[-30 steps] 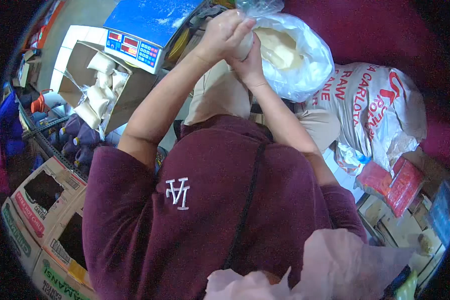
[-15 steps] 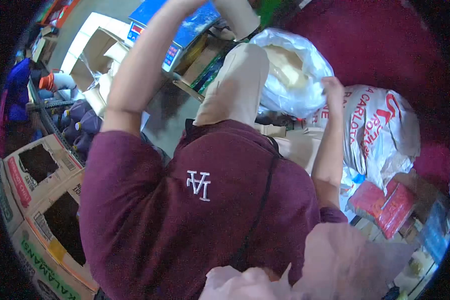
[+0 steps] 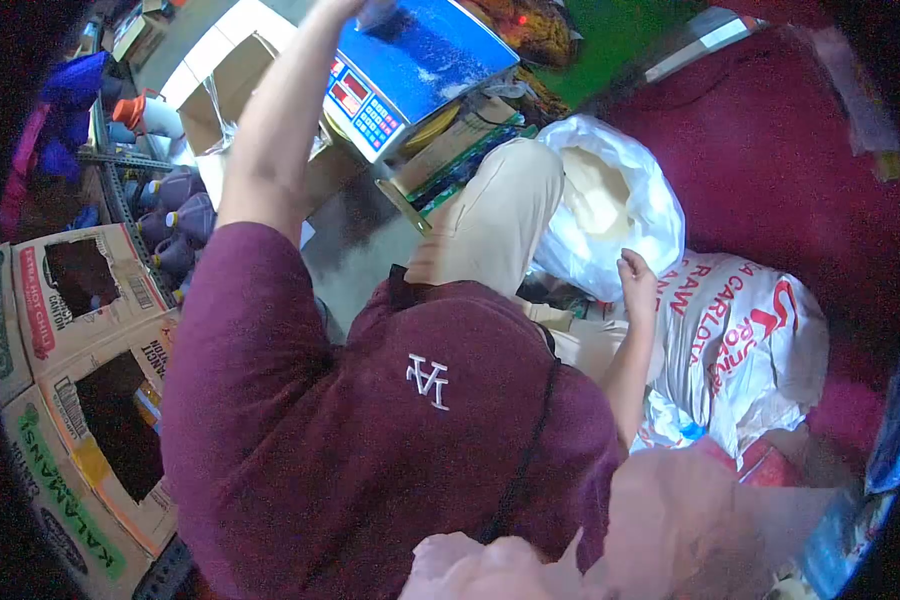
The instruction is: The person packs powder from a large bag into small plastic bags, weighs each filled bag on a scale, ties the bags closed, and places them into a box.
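Observation:
My left hand (image 3: 342, 6) reaches over the blue scale (image 3: 435, 50) at the top edge, mostly cut off, with its fingers hidden. Beside it on the scale's platform shows a small part of a greyish, blurred thing (image 3: 376, 14). My right hand (image 3: 637, 278) is at the near rim of a white plastic bag (image 3: 660, 205) of pale powder (image 3: 595, 190). Its fingers are curled inward, and nothing shows in them. The bag stands open to the right of my knee.
A cardboard box (image 3: 235, 85) stands left of the scale. A printed white sack (image 3: 740, 340) lies right of my right forearm. Dark jugs (image 3: 190, 220) and torn-open cartons (image 3: 90, 380) line the left side. Pale, blurred material (image 3: 670, 520) crosses the bottom of the view.
Both hands were together round a filled clear bag; they have since parted. My left hand went up over the scale, my right to the powder bag's rim. The view has shifted.

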Demonstrator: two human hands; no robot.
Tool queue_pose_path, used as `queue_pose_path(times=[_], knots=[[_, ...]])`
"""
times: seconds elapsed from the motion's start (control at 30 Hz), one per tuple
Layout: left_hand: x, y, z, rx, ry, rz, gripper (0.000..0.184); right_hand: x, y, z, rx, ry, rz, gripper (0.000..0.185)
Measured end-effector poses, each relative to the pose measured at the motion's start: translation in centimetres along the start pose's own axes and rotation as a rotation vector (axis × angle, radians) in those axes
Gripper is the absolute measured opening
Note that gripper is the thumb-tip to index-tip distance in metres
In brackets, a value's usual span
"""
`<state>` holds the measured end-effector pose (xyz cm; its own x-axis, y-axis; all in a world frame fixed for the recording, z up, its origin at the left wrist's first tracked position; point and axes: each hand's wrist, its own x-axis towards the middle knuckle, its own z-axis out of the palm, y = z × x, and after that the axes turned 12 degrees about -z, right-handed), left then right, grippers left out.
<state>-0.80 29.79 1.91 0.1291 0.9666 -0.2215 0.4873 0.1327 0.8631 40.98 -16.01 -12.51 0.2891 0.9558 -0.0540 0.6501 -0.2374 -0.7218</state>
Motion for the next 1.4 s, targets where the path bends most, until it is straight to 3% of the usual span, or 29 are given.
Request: queue_pose_path(times=[0.03,0.13,0.17,0.2,0.23,0.3,0.67,0.73,0.83,0.87,0.93,0.97,1.0,1.03,1.07,1.1,1.13,1.2,1.23,1.27,1.3,1.33,1.37,1.4], knots=[[-0.2,-1.8,1.4,0.050,0.034,-0.054,0.035,0.0,0.2,0.1,-0.002,-0.005,-0.002,0.033],[-1.8,-7.1,5.9,0.176,-0.037,0.498,0.013,-0.2,-0.7,0.3,-0.033,-0.043,0.011,0.033],[-3.6,-7.2,7.3,0.427,0.014,0.581,0.031,-0.1,-1.0,0.4,-0.036,-0.047,0.016,0.033],[-5.8,-6.9,8.3,0.616,0.012,0.630,0.029,-0.1,-1.6,0.3,-0.039,-0.054,0.021,0.033],[-6.4,-9.1,10.1,0.684,0.193,0.784,0.028,-0.1,-1.9,0.2,-0.042,-0.061,0.023,0.033],[-7.8,-9.4,10.5,0.788,0.037,0.682,0.027,0.1,-2.0,0.1,-0.030,-0.077,0.021,0.034],[-6.1,-10.3,9.3,0.838,0.069,0.681,0.026,0.7,-3.6,0.3,0.006,-0.120,0.042,0.036],[-6.8,-10.6,9.7,0.814,0.075,0.699,0.026,0.8,-3.5,0.1,-0.095,-0.066,-0.061,0.042],[-7.8,-10.9,10.9,0.868,0.145,0.637,0.038,1.5,-4.5,-1.0,-0.110,0.013,-0.105,0.051],[-8.5,-10.6,11.3,0.765,0.245,0.635,0.044,1.8,-4.8,-1.4,-0.059,0.016,-0.073,0.062],[-10.5,-9.2,12.5,0.542,0.445,0.641,0.066,2.3,-6.1,-2.9,0.071,0.116,-0.073,0.065],[-11.1,-8.2,13.8,0.324,0.419,0.629,0.070,2.6,-7.1,-3.6,0.204,0.216,-0.070,0.069],[-11.7,-7.0,15.4,0.110,0.391,0.611,0.074,3.1,-8.4,-4.5,0.147,0.320,-0.069,0.070],[-13.2,-4.6,16.9,-0.137,0.116,0.548,0.077,3.6,-10.0,-5.5,0.089,0.419,-0.067,0.071],[-15.4,-2.7,20.1,-0.524,-0.157,0.318,0.073,4.2,-11.9,-6.4,0.101,0.532,-0.077,0.070],[-16.7,-1.4,23.1,-0.659,-0.347,0.170,0.071,5.0,-13.5,-6.9,0.111,0.649,-0.087,0.068],[-20.7,2.2,24.5,-0.928,-0.587,-0.124,0.072,5.6,-14.5,-6.8,0.111,0.650,-0.089,0.068],[-21.8,5.8,30.3,-0.721,-0.823,-0.576,0.055,7.1,-16.4,-5.6,0.120,0.782,-0.316,0.068],[-22.6,7.3,33.1,-0.953,-0.911,-0.452,0.055,8.1,-15.3,-3.3,0.350,0.736,-0.422,0.064],[-23.3,8.5,35.4,-1.185,-0.993,-0.327,0.055,8.4,-9.2,-0.5,0.044,0.559,-0.664,0.061],[-22.7,9.6,37.3,-1.015,-0.863,-0.284,0.056,8.5,-6.3,2.7,0.401,0.500,-0.438,0.062],[-21.8,10.4,38.0,-0.850,-0.726,-0.242,0.056,7.7,-3.3,2.7,0.161,0.347,-0.319,0.063],[-19.3,11.9,36.3,-0.775,-0.931,-0.241,0.052,7.1,-2.6,2.6,0.162,0.344,-0.314,0.063],[-20.7,14.5,32.5,-0.936,-0.833,-0.175,0.047,7.0,-2.1,2.5,0.301,0.356,-0.169,0.065]])
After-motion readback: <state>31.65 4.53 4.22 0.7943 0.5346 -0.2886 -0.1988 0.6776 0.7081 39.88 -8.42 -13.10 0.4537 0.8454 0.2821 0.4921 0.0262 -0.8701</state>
